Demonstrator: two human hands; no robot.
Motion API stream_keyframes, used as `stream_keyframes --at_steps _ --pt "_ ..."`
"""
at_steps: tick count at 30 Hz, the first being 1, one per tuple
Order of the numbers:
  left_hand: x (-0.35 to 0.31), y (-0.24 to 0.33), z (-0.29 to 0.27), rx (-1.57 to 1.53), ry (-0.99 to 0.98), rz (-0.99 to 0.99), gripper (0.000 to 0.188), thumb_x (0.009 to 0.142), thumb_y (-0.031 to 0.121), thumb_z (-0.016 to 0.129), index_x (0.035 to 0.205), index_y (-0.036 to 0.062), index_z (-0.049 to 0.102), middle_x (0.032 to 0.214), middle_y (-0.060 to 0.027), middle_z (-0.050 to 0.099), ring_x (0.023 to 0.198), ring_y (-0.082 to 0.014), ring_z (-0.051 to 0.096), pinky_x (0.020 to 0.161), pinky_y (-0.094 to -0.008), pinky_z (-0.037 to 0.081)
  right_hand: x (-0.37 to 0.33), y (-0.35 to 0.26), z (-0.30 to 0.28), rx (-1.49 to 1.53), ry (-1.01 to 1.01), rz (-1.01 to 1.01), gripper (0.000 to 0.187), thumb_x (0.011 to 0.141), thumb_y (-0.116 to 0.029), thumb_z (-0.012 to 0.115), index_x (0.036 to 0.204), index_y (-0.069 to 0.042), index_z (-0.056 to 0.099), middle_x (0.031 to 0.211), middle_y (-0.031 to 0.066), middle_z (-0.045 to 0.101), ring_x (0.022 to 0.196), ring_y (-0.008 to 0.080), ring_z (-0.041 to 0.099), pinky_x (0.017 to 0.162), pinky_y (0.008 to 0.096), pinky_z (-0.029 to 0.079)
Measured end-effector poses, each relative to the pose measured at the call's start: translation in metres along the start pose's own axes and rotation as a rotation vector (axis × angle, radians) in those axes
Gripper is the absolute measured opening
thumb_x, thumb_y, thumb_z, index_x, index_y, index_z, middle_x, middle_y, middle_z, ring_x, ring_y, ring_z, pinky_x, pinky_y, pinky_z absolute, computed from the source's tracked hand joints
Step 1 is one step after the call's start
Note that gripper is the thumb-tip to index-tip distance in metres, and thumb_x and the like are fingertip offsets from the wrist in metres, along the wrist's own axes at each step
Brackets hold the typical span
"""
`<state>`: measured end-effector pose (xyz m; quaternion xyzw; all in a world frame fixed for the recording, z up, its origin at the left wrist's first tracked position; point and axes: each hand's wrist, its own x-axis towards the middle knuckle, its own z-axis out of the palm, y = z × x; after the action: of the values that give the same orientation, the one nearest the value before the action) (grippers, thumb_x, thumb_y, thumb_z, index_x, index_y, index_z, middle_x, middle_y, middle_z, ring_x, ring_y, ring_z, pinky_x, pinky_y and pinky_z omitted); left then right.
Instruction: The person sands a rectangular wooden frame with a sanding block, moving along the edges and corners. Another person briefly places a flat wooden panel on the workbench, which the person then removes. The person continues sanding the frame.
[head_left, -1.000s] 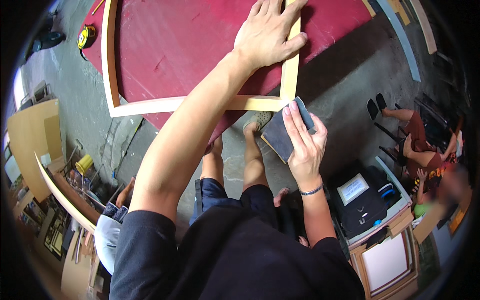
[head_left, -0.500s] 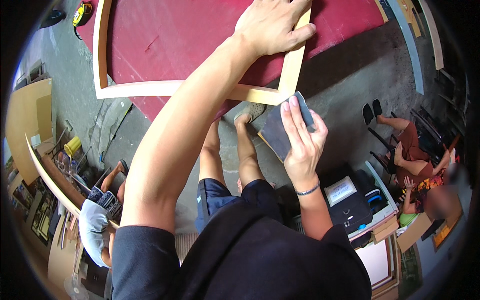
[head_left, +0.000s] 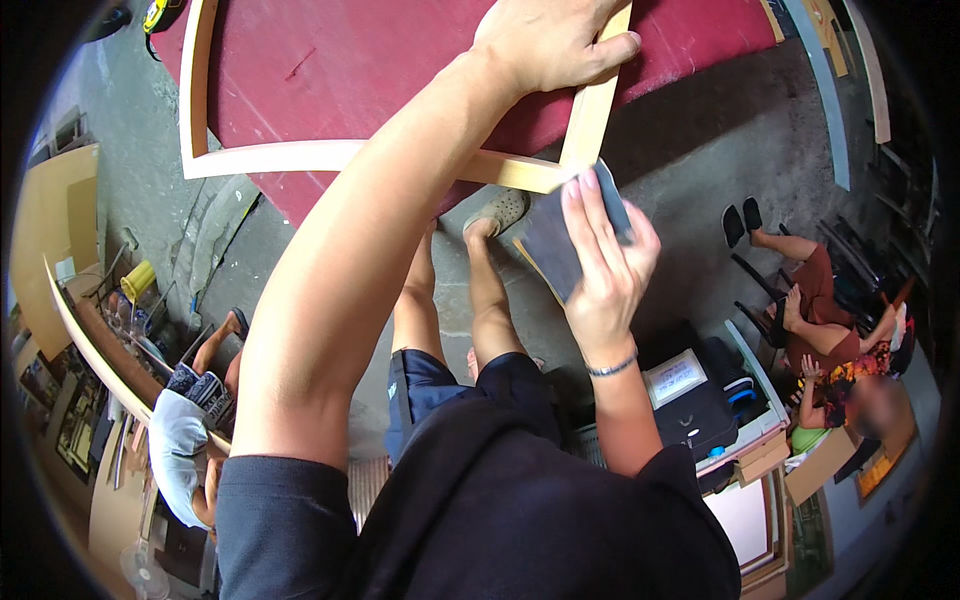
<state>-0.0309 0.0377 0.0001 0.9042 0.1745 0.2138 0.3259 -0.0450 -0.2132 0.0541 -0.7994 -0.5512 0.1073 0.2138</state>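
In the head view, a pale wooden frame [head_left: 262, 158] lies on a red table top [head_left: 300, 100], and its near right corner sticks out past the table's edge. The left hand [head_left: 560, 42] lies over the right bar of the frame, with its thumb out to the side. The tips of its other fingers are cut off at the top, so I cannot tell how tightly they hold the wood.

The right hand [head_left: 608, 262] has hold of a dark gray sheet [head_left: 550, 240]. Two of its fingers are nearly straight and close together, lying flat on the sheet. The sheet is at that near right corner, a bit blurry, and its lower part hangs over the gray floor [head_left: 690, 190]. A yellow and black tape measure [head_left: 160, 14] is near the table's far left edge. A bracelet [head_left: 612, 367] is around the right wrist.
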Motion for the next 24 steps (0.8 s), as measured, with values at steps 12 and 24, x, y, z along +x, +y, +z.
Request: stream_keyframes --at_steps 12,24 --pt "-0.002 -0.005 0.004 0.025 0.019 0.033 0.074 0.09 0.036 0.061 0.155 0.01 0.037 0.155 -0.0302 0.035 0.141 -0.0495 0.038 0.122 -0.0551 0.028 0.014 -0.005 0.008 -0.013 0.014 -0.037 0.05 0.086 0.001 0.059 0.134 -0.008 0.069 0.143 0.005 0.064 0.121 0.0223 0.061 0.106 0.039 0.041" --pt "0.0 -0.003 0.001 0.005 0.017 0.019 0.073 0.089 0.034 0.062 0.153 0.0086 0.039 0.156 -0.029 0.034 0.139 -0.0494 0.04 0.121 -0.0554 0.029 0.002 -0.004 0.003 -0.024 -0.006 0.082 0.055 0.085 0.002 0.056 0.137 -0.014 0.068 0.147 -0.0026 0.061 0.121 0.0261 0.053 0.108 0.0381 0.036"
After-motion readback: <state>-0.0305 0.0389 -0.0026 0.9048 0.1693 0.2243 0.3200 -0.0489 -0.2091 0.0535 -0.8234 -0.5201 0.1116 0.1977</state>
